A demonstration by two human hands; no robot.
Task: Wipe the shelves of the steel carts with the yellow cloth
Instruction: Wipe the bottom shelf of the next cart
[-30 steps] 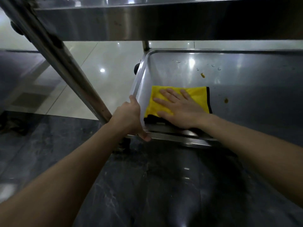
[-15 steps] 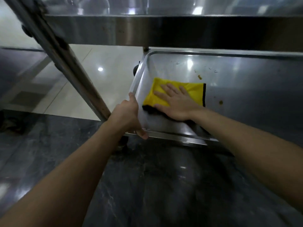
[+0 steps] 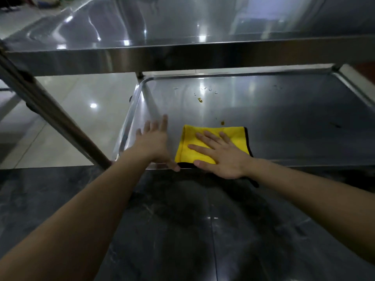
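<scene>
A folded yellow cloth (image 3: 194, 142) with a black edge lies on the lower shelf (image 3: 284, 122) of the steel cart, near its front edge. My right hand (image 3: 221, 157) lies flat on the cloth, fingers spread, and presses it down. My left hand (image 3: 154, 142) is open with fingers apart, just left of the cloth over the shelf's front left corner, holding nothing. Brown spots (image 3: 200, 100) and water drops dot the shelf beyond the cloth. The upper shelf (image 3: 182, 29) spans the top of the view.
The cart's slanted steel leg (image 3: 50, 118) runs down the left side. Pale glossy floor tiles (image 3: 71, 118) lie left of the cart, and dark marble floor (image 3: 182, 230) lies under my arms. The lower shelf's raised rim (image 3: 357, 86) shows at the right.
My left hand has let go of the shelf's front rim and opened above the corner. My right hand has slid the cloth to the right and back toward the front edge.
</scene>
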